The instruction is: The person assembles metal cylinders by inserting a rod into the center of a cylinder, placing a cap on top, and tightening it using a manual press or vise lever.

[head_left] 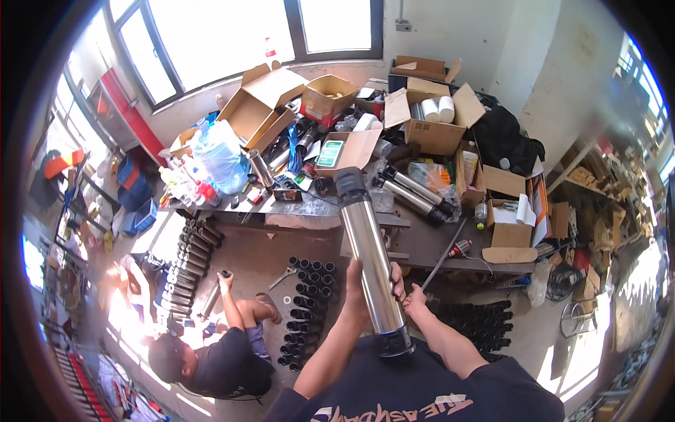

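Observation:
A large shiny metal cylinder (370,264) with black end pieces leans upright in front of my body, its lower end against my dark shirt. My left hand (356,281) is wrapped round its lower half, with fingertips showing on the right side. My right hand (415,300) is beside the cylinder, closed on a long thin metal rod (444,254) that slants up and right to the bench edge. Just right of the rod, a red-and-silver tool (459,248) lies on the bench.
The workbench (316,221) carries cardboard boxes (436,130), metal cylinders (415,197) and plastic bags (221,155). Black tubes (309,309) stand in rows on the floor. At the left, a co-worker (218,362) sits low, holding a metal tube (211,299). A wrench (281,278) lies nearby.

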### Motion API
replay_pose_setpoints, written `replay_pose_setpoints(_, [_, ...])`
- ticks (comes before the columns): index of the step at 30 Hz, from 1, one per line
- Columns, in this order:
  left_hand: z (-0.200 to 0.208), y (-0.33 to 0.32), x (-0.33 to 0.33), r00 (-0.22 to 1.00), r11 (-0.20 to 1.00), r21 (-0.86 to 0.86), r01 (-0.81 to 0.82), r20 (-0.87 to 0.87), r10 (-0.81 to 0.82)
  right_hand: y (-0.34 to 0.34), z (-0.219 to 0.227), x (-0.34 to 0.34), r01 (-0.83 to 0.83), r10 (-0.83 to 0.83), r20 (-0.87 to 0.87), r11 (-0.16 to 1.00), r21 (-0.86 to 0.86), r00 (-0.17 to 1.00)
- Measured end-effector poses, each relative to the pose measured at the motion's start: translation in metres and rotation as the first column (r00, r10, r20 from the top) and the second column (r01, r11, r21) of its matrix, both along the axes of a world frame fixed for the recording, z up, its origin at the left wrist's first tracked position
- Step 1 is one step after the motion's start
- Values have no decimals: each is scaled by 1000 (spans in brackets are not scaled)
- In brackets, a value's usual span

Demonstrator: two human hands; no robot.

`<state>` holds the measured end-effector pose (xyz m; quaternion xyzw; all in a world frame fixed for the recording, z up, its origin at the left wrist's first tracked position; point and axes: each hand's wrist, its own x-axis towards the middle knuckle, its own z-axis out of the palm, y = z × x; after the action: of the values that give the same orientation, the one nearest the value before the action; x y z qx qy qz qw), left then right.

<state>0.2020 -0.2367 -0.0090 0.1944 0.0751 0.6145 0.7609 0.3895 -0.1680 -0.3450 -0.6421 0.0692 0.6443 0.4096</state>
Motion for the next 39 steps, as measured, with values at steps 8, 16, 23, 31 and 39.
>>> replay_pose_setpoints(8, [0,14,-31,989,984,-151,-99,-128,80,34,-5,29,-281,298,-57,938,202,953])
replay_pose_setpoints(16, [25,23,-60,822,947,-222,-232,-565,69,-75,-13,82,-529,526,65,835,152,848])
replay_pose_setpoints(23, [-36,39,-44,993,984,-140,113,-5,-115,-129,-21,145,-443,437,248,896,-33,865])
replay_pose_setpoints(31, [-58,50,-11,914,965,-194,176,396,-87,-159,-15,175,-549,560,365,823,-145,743])
replay_pose_setpoints(39, [-21,54,-18,993,913,-397,90,102,-54,-183,-40,177,-685,694,580,667,-294,427])
